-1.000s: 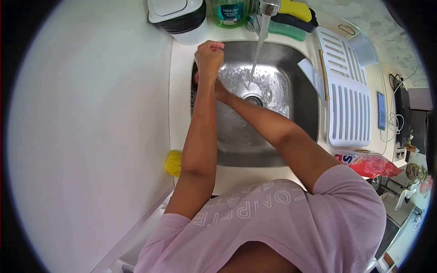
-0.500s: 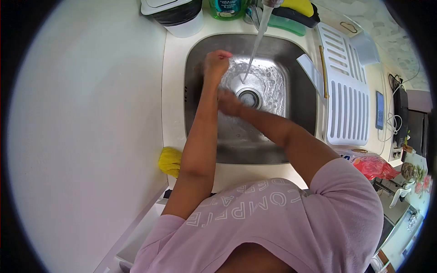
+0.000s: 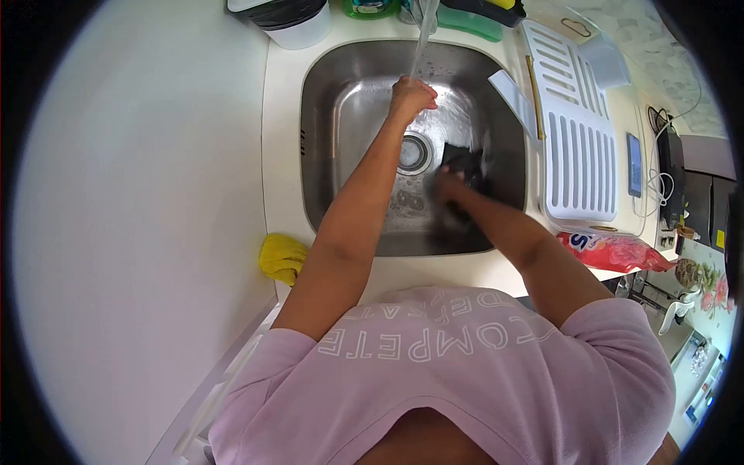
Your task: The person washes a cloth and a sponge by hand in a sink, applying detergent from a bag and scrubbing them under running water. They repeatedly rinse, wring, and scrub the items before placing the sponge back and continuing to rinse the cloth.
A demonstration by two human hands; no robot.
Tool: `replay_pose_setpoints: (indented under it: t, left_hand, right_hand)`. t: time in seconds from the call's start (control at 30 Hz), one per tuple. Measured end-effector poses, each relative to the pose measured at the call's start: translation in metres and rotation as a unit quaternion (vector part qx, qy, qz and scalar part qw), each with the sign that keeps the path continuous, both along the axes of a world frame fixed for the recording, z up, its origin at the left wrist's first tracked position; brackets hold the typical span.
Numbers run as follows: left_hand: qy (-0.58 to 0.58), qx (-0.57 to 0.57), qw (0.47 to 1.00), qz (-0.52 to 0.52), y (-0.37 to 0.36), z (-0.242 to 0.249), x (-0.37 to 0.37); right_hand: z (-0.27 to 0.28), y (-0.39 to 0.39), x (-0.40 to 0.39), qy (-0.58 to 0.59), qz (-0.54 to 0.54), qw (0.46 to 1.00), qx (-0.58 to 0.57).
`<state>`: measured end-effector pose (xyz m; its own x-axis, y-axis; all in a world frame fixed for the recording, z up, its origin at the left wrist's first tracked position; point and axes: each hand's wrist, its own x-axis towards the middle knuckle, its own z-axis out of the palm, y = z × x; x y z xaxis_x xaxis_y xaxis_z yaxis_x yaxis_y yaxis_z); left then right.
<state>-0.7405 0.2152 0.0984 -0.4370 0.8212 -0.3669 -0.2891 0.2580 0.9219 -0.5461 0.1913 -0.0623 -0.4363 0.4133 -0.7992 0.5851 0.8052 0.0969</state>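
Under the running water (image 3: pixel 423 39), my left hand (image 3: pixel 412 99) is held over the steel sink (image 3: pixel 511 194) with its fingers curled in and nothing showing in them. My right hand (image 3: pixel 451 186), smeared by motion, is low in the right part of the sink. At its fingers is a black cloth (image 3: pixel 466 161), limp and dark against the wet steel, partly covered by the hand. The round drain (image 3: pixel 414 153) lies between the two hands. Wet patches and shine show on the sink floor.
A white dish rack (image 3: pixel 581 147) stands right of the sink, beside a phone (image 3: pixel 634 164) and a red plastic packet (image 3: pixel 612 251). A yellow cloth (image 3: pixel 282 258) lies at the left front corner. Behind are a white bin (image 3: pixel 302 32) and a green bottle (image 3: pixel 372 8).
My left hand has moved right, into the water stream. My right hand has moved right, away from my left forearm, and the black cloth now shows beside it.
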Motion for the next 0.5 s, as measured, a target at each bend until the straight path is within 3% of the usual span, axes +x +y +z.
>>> replay_pose_setpoints:
  t: [0.13,0.17,0.2,0.23,0.27,0.3,0.33,0.4,0.5]
  left_hand:
    - [0.041,-0.071,0.997,-0.008,-0.014,-0.012,-0.008]
    - [0.030,-0.103,0.993,-0.052,-0.025,-0.003,-0.012]
    - [0.034,-0.102,0.993,-0.052,-0.031,-0.022,-0.019]
    - [0.147,-0.142,0.978,-0.044,-0.037,-0.060,-0.026]
    - [0.258,-0.181,0.948,-0.034,-0.042,-0.079,-0.033]
    - [0.261,-0.181,0.948,-0.033,-0.052,-0.071,-0.037]
    - [0.230,-0.241,0.942,-0.038,-0.065,-0.064,-0.040]
    - [0.201,-0.301,0.931,-0.037,-0.086,-0.036,-0.037]
    - [-0.136,-0.115,0.984,-0.015,-0.094,-0.011,-0.027]
  right_hand:
    - [0.053,-0.071,-0.043,0.072,0.031,0.991,-0.110]
    - [0.055,-0.076,-0.054,0.076,0.031,0.991,-0.109]
    - [0.057,-0.079,-0.064,0.184,-0.104,0.968,-0.137]
    - [0.060,-0.076,-0.071,0.286,-0.233,0.915,-0.162]
    - [0.065,-0.069,-0.076,0.290,-0.232,0.914,-0.162]
    - [0.073,-0.060,-0.084,0.351,-0.381,0.820,-0.243]
    - [0.082,-0.046,-0.094,0.398,-0.511,0.693,-0.316]
    - [0.102,-0.014,-0.110,0.428,-0.556,0.637,-0.319]
    - [0.146,0.022,-0.127,0.472,-0.581,0.548,-0.374]
